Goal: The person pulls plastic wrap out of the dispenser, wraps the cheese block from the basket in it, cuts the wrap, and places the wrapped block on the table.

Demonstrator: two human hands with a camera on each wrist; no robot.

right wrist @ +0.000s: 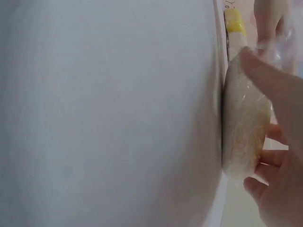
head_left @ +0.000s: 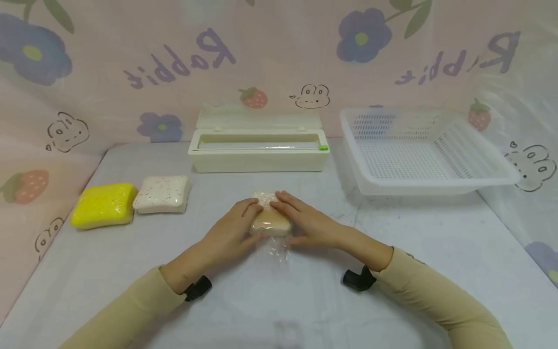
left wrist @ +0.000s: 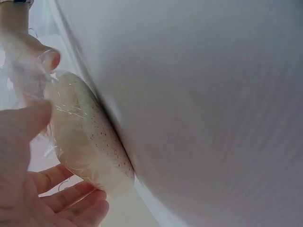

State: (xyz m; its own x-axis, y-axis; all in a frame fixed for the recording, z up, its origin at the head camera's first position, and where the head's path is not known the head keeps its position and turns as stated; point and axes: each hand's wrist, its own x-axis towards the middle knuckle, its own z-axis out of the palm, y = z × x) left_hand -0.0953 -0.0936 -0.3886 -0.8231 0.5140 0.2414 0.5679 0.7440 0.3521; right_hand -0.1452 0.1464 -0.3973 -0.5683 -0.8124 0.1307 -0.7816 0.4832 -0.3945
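Note:
A cream-coloured rounded block lies on the table in front of me, with clear plastic film around it. Loose film sticks out at its near end. Reddish specks show low on the block in the left wrist view. My left hand holds its left side, thumb near the front and fingers toward the far edge. From the right, my right hand holds the opposite side in a similar way. In the right wrist view, the right thumb lies over the film at the near end.
Behind the block stands a white cling film box, lid raised, with a roll inside and a green slider. A white perforated basket is at the back right. To the left lie a yellow block and a white red-speckled block.

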